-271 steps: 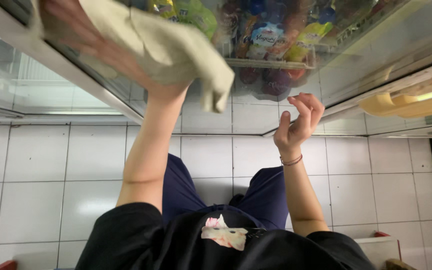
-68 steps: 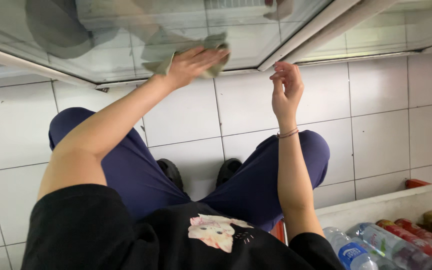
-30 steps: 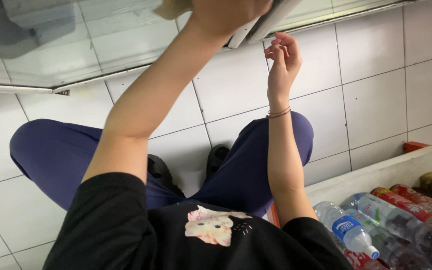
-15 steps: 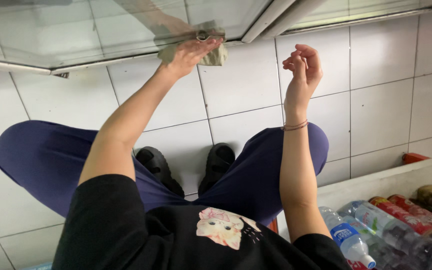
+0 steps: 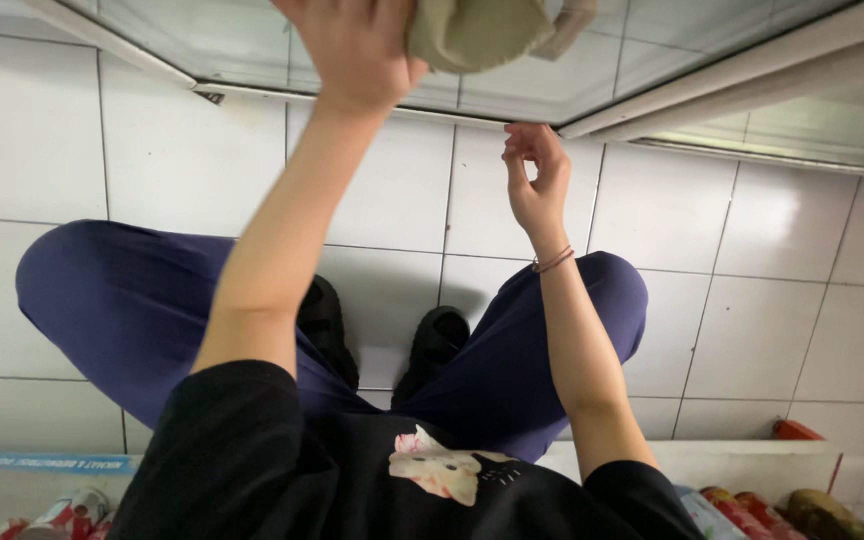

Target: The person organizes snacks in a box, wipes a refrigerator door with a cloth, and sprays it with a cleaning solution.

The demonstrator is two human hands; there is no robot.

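My left hand is raised at the top of the view and presses a crumpled beige cloth against a glass door. The cloth is bunched under my fingers, and part of it is cut off by the top edge. My right hand, with a thin bracelet on the wrist, hovers just below the door's pale frame. Its fingers are loosely curled and hold nothing. I am squatting, with dark blue trousers and black shoes below me.
White floor tiles spread all around my legs. A white tray with bottles and cans sits at the bottom right. More cans lie in a box at the bottom left.
My left hand has slid the cloth up the glass, so it now sits at the very top of the view. My right hand has dropped a little and curled below the frame.
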